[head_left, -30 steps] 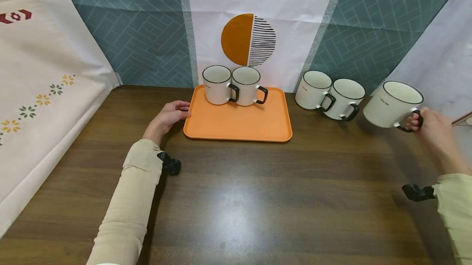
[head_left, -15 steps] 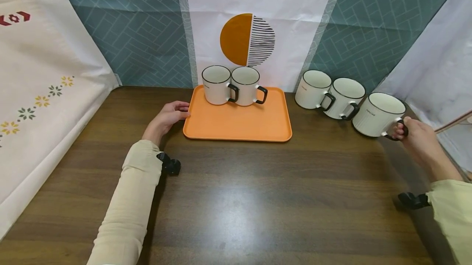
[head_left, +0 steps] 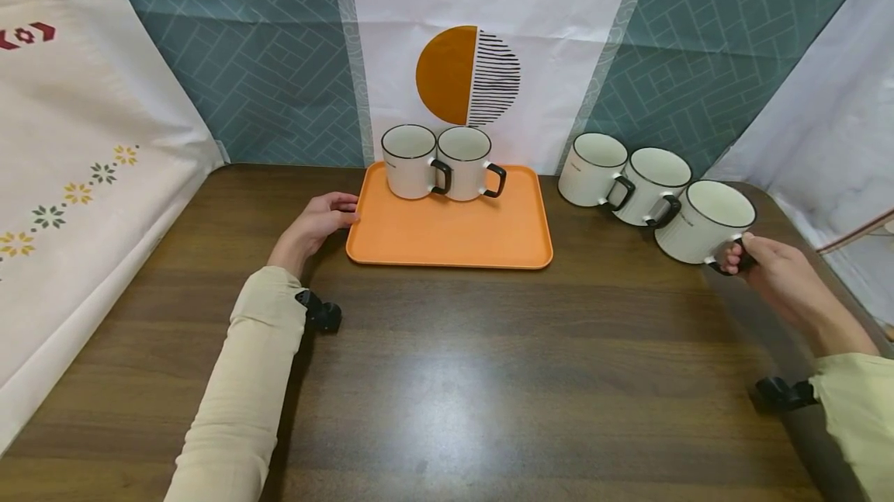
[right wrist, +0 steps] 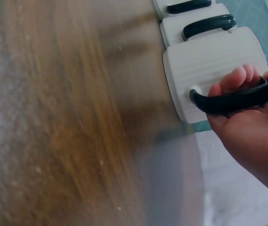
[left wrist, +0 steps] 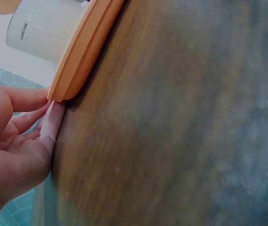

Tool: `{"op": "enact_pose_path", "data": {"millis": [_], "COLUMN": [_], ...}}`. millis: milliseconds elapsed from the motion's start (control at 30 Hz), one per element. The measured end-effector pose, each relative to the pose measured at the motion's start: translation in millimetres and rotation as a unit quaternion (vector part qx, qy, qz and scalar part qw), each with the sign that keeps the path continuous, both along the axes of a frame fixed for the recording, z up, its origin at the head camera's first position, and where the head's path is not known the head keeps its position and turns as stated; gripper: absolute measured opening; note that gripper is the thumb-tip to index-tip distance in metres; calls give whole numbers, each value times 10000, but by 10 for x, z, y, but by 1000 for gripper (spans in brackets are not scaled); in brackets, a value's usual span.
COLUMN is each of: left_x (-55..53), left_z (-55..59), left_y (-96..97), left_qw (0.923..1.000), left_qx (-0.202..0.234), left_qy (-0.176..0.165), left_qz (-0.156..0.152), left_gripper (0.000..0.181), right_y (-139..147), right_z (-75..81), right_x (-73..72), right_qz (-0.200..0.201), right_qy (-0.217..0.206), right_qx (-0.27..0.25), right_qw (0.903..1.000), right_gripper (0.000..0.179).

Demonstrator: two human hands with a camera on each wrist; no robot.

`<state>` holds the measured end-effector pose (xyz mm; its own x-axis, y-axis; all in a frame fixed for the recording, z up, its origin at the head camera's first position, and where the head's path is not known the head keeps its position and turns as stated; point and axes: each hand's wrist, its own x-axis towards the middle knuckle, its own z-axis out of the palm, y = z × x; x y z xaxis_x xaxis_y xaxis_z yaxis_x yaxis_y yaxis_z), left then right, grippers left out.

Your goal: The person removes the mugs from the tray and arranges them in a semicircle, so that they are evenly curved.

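Held mug (head_left: 705, 223), white with black rim: just left of right grip (head_left: 771, 273), a bare hand with fingers curled round its black handle (right wrist: 239, 100); cannot tell if the base touches the bench (head_left: 447, 347). Beyond it, farther left of the same grip: middle mug (head_left: 648, 188), just beside held mug, then far mug (head_left: 592, 172); both upright on the bench, handles toward right grip. Left grip (head_left: 314, 224): thumb and fingers narrow, pinching left rim of orange tray (head_left: 447, 234). Tray extends right of this grip and carries 2 similar upright mugs near its back edge: tray mug A (head_left: 407, 172), nearer the grip, and tray mug B (head_left: 462, 180). Ahead of both grips: teal brick-pattern cloth (head_left: 272, 75).
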<state>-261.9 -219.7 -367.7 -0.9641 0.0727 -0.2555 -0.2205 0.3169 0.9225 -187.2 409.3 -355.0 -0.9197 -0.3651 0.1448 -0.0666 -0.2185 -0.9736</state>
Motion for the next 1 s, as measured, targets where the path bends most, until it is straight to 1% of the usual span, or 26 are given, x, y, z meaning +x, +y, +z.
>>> {"op": "enact_pose_path", "data": {"millis": [200, 400, 500, 633, 833, 1000], "left_x": [-2, 13, 16, 16, 12, 3], "left_z": [1, 12, 13, 14, 8, 4], "left_y": [-1, 5, 10, 10, -2, -3], "left_qw": [10000, 10000, 10000, 10000, 10000, 10000], "left_qx": [-3, 2, 41, 49, 38, 38], "left_qy": [-3, -41, -44, -48, -36, -48], "left_qz": [7, 14, 20, 26, 35, 35], "left_gripper": [46, 47, 47, 47, 48, 48], "right_y": [-28, -78, -100, -136, -191, -231], "right_z": [5, 22, 31, 49, 88, 118], "right_x": [25, 52, 68, 81, 107, 129], "right_qz": [131, -7, -148, -406, -726, -1035], "right_qy": [116, 61, -50, -236, -347, -462], "right_qx": [95, 406, 410, 295, 465, 707], "right_qw": [9998, 9992, 9990, 9985, 9957, 9910], "right_gripper": [26, 26, 27, 29, 29, 29]}}
